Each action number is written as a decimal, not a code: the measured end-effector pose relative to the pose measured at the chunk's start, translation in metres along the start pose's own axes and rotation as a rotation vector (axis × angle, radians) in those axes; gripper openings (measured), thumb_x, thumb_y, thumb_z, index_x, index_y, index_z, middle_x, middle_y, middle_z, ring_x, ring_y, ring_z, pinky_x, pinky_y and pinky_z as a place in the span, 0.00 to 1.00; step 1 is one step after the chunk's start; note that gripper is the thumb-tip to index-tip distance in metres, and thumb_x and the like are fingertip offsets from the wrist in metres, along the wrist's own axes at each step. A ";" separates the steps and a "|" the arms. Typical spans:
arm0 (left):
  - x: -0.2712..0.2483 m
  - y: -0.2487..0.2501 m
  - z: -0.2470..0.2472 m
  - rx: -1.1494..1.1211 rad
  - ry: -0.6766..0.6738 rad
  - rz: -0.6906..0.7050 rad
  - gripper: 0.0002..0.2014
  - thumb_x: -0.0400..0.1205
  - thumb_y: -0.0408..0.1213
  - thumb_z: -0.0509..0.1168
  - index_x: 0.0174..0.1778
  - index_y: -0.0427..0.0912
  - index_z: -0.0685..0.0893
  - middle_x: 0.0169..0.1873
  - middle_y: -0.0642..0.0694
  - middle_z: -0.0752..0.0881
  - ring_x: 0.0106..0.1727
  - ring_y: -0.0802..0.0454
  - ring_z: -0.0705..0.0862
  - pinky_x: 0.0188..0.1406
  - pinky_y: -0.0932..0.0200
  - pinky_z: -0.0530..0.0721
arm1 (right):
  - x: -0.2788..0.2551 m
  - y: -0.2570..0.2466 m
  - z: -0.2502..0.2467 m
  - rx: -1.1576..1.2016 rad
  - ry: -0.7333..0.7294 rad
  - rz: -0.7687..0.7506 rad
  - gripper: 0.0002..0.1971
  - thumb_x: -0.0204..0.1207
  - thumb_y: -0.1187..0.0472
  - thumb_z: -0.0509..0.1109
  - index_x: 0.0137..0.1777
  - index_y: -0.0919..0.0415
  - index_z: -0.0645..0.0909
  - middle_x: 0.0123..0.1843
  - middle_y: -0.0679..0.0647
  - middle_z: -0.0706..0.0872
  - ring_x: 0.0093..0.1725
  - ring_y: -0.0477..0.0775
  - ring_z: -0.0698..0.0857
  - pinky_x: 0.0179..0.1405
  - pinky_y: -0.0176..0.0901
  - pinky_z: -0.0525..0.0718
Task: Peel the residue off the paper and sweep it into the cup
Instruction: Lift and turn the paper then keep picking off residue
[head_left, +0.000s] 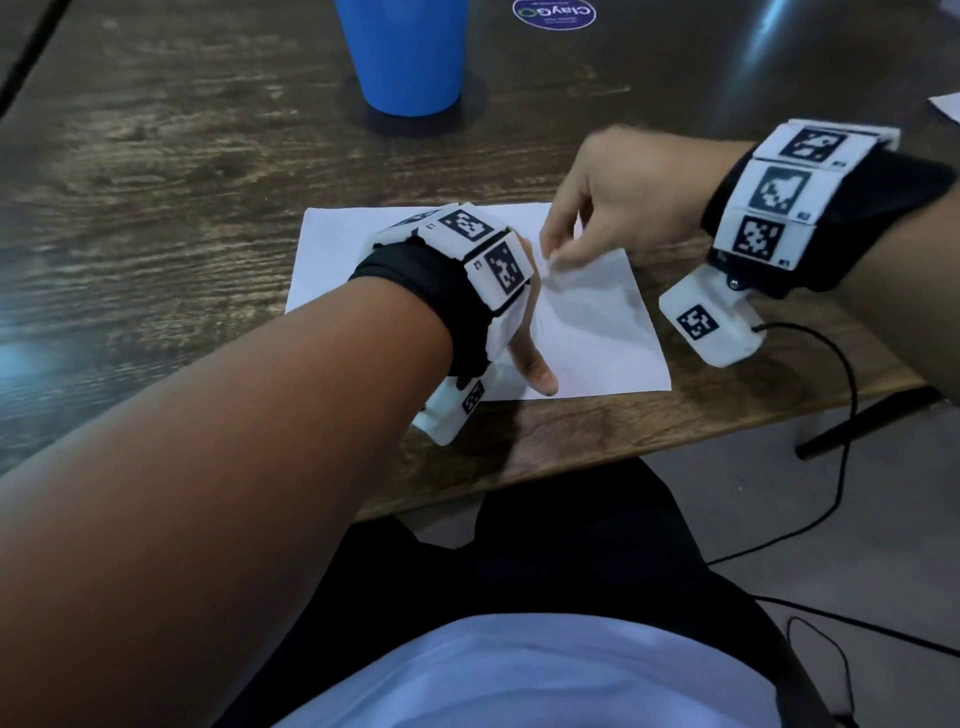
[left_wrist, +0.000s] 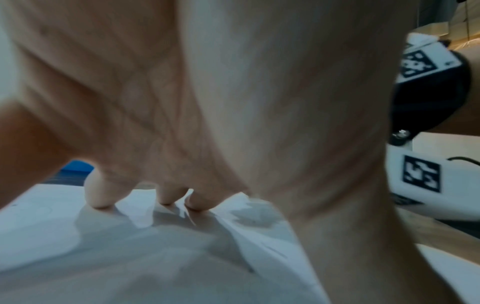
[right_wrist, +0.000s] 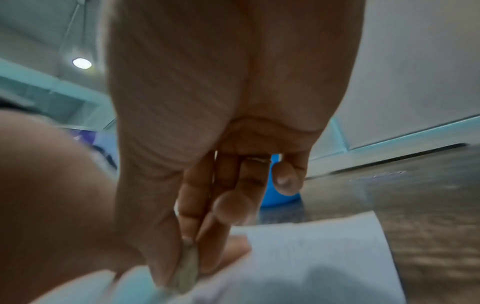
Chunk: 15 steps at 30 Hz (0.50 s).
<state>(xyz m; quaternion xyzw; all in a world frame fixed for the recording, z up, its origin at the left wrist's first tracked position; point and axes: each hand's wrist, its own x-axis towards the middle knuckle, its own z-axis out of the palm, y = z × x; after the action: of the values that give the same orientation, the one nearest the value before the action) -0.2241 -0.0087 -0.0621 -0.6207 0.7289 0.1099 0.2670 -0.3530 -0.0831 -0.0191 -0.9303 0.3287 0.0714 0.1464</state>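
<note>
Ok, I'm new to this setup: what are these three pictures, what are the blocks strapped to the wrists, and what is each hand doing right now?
No robot here: a person works with bare hands. The big picture comes from a head-worn camera looking down; the other two come from cameras strapped to the wrists, looking along the fingers. The white blocks with black patterns are part of those wrist bands.

On the wooden table lies a white sheet of paper, with a blue cup standing beyond it. The left hand presses fingertips down on the paper, apparently steadying it. The right hand pinches a thin pale film, the residue, lifting it off the sheet; the right wrist view shows it between thumb and fingers.
</note>
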 end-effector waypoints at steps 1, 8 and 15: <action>0.000 0.001 0.000 0.008 0.014 0.000 0.68 0.45 0.83 0.65 0.77 0.38 0.74 0.81 0.39 0.72 0.59 0.41 0.80 0.52 0.45 0.78 | -0.002 -0.001 0.003 -0.041 -0.083 -0.026 0.01 0.72 0.50 0.79 0.40 0.43 0.92 0.37 0.38 0.90 0.38 0.40 0.85 0.39 0.37 0.79; 0.000 0.001 -0.003 -0.049 -0.032 -0.062 0.87 0.27 0.85 0.63 0.85 0.40 0.62 0.83 0.38 0.67 0.73 0.33 0.77 0.69 0.33 0.79 | 0.008 0.041 0.003 -0.107 0.115 0.185 0.04 0.73 0.56 0.77 0.44 0.51 0.94 0.38 0.41 0.91 0.38 0.43 0.85 0.38 0.36 0.79; 0.003 -0.002 0.006 -0.063 0.011 -0.062 0.84 0.42 0.84 0.68 0.88 0.39 0.44 0.88 0.34 0.49 0.81 0.30 0.65 0.73 0.33 0.71 | -0.004 0.040 0.000 0.064 -0.056 0.136 0.01 0.70 0.53 0.81 0.39 0.45 0.93 0.31 0.33 0.88 0.34 0.33 0.82 0.37 0.33 0.74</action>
<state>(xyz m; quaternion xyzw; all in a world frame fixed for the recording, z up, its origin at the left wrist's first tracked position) -0.2208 -0.0083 -0.0685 -0.6517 0.7070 0.1208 0.2466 -0.3813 -0.1106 -0.0271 -0.8982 0.3892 0.0968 0.1800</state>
